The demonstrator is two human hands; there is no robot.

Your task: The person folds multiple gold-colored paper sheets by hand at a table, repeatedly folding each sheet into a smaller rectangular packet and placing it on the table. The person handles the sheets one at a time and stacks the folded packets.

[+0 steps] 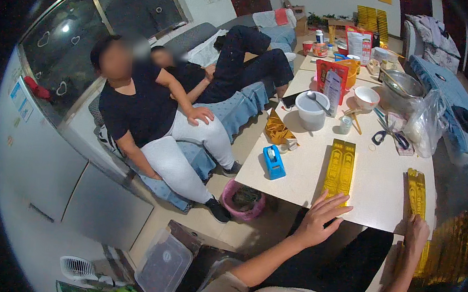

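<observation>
Two flat gold foil paper strips (340,165) lie side by side on the table, their faces bearing printed writing. My left hand (323,219) spreads its fingers over their near end, with the fingertips touching the foil. At the table's right edge my right hand (417,234) pinches another gold foil strip (417,191). That strip runs above and below my fist, its lower part hanging past the tabletop. A blue tape dispenser (274,163) stands to the left of the paired strips. Behind it lies a crumpled gold-brown foil wrapper (279,129).
The pale table (296,183) also bears a white tub (312,110) with a spoon, scissors (389,132), a bowl (366,98) and a plastic bag (425,122). A pink bin (243,201) stands below the left edge. Two people (140,94) are on the sofa; gold strips (455,243) hang at right.
</observation>
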